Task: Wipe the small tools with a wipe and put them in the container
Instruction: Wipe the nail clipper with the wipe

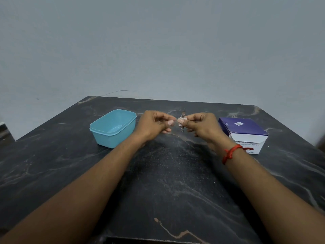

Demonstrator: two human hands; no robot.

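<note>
A light-blue plastic container stands on the dark marble table, just left of the left hand. That hand's fingers are curled, thumb and forefinger tips nearly together beside the white wipe; whether they grip anything cannot be told. The right hand, wrist bearing a red thread band, pinches the wipe between thumb and forefinger round a small metal tool held upright above the table, left of an alcohol swab box.
</note>
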